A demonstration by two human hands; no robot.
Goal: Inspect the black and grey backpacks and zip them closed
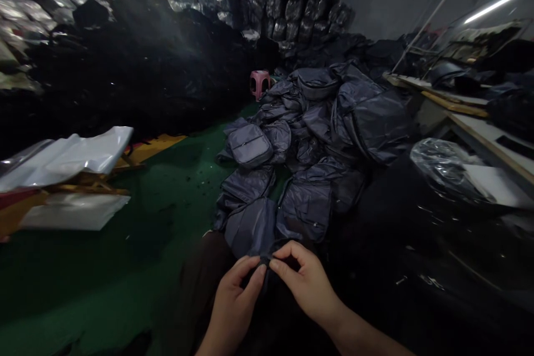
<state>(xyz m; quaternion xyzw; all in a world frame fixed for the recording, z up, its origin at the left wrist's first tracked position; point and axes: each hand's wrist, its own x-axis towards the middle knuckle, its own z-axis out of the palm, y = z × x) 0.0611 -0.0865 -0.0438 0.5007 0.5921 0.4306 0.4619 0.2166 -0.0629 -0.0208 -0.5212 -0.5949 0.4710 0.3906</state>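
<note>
Both my hands are low in the middle of the view, pinching a small fold of dark navy fabric [265, 262] between finger and thumb. The fold belongs to a dark item lying over my lap, mostly lost in shadow. My left hand [236, 303] holds it from one side and my right hand [302, 283] from the other. Just beyond my fingers lies a heap of navy nylon bags [308, 144], and the closest bag [250, 228] nearly touches my fingertips. Exactly what my fingers pinch is too small to tell.
Green matting [125, 250] covers the floor to the left. White plastic sheets [62, 161] lie on a wooden frame there. A pink stool [259, 83] stands behind the heap, before stacked black bags [300, 11]. To the right are a clear plastic bundle [446, 169] and a workbench [488, 133].
</note>
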